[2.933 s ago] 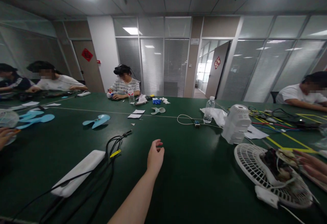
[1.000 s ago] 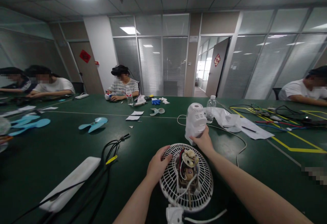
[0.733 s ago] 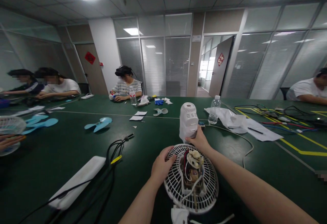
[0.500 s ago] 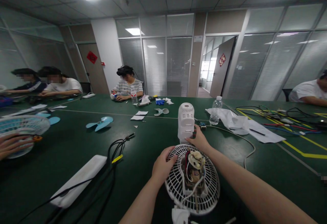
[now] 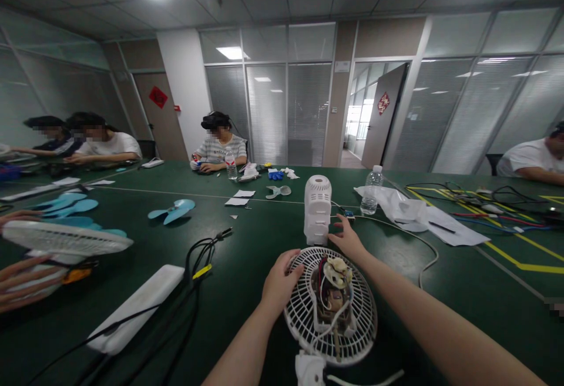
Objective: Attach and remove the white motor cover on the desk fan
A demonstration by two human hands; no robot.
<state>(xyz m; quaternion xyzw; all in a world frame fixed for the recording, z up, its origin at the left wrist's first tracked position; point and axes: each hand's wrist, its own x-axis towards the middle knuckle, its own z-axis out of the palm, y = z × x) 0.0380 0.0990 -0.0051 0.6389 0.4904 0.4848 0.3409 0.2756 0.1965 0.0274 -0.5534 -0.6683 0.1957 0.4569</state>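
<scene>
A white fan grille (image 5: 299,321) lies in front of me, with the bared motor and its wires (image 5: 335,298) on top. My left hand (image 5: 282,277) grips the grille's upper left rim, thumb over the bars. Just beyond the grille stands a white vented plastic motor cover (image 5: 318,210), upright on the table. Beside its lower right side is my right hand (image 5: 348,240), fingers apart; whether a fingertip still touches the cover I cannot tell. A white base part (image 5: 310,368) with a cable shows at the bottom edge, partly cut off.
Left of me lie a white power strip (image 5: 136,309), black cables (image 5: 207,251) and blue fan blades (image 5: 171,211). A co-worker's hands (image 5: 26,280) hold another fan grille (image 5: 66,239). A water bottle (image 5: 372,191) and crumpled white paper (image 5: 400,210) stand and lie to the right.
My right hand has come away from the motor cover and its fingers have spread. The cover stands slightly further left. My left hand stays on the grille. The co-worker's grille has tilted flatter.
</scene>
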